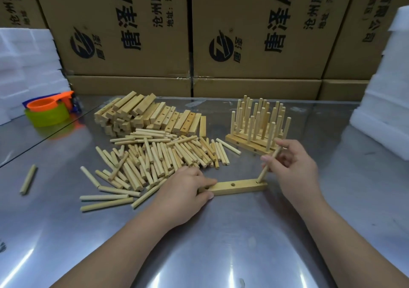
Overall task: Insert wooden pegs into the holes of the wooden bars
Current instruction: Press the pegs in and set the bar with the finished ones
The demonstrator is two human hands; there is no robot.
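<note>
Now, the bar [238,187] lay flat on the table [221,243] in the lower middle of the frame, and no peg stood upright in it yet. Its middle hole was empty. A hole at the left end, if there was one, was hidden under the fingers. At the right end hole rested the lower tip of one peg [269,164], but the peg was tilted toward the upper right, and I could not tell how deep it sat. So I judged that for this bar the first insertion was only beginning, and the other holes were left to do.

The right hand [294,168] held this peg at its upper half, with fingers and thumb pinched narrowly round it. The left hand [188,190] gripped the left end of the bar, fingers curled over the top and thumb at the near side, so that the bar was steady on the table.

Just above the left hand spread the heap of pegs [159,157], all loose. Behind it, toward the upper middle, was the stack of bars [150,115] with empty holes. Right of the centre, behind the right hand, the finished bars [257,126] stood together with their pegs upright. From this, a small part of the work looked done and a much bigger part remained.
</note>
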